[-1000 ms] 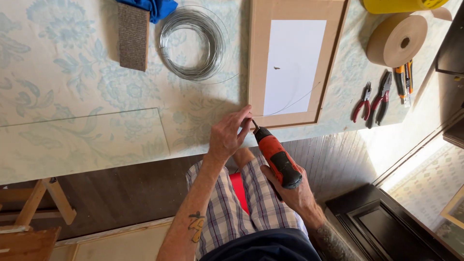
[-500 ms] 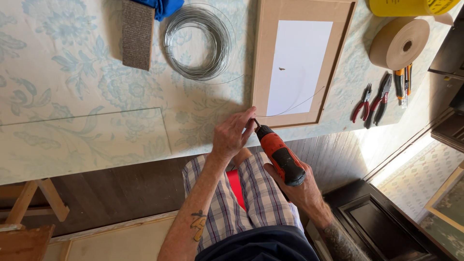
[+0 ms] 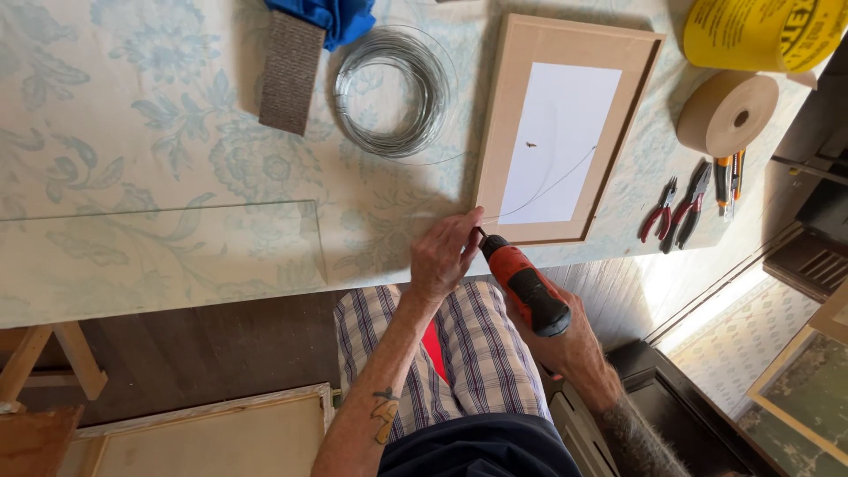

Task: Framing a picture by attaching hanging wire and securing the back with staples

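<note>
My right hand (image 3: 574, 340) is wrapped around the grip of the red drill (image 3: 523, 284), which angles up and left so its tip meets the near left corner of the frame (image 3: 508, 124). My left hand (image 3: 446, 254) is closed narrow just beside that tip, fingers pinched at the frame's near edge, though I cannot tell what they hold. The frame lies face down at the near edge of the counter (image 3: 132, 177), a white sheet (image 3: 561, 141) in its middle with a thin wire curving across it. To the left of the frame sits a coil of wire (image 3: 389, 93), and farther left a brown block (image 3: 290, 71) with blue cloth (image 3: 331, 18) at its far end. To the right lie pliers (image 3: 676, 212), a roll of tape (image 3: 726, 113) and a yellow roll (image 3: 760, 34). A glass pane (image 3: 159, 252) lies near left.
</note>
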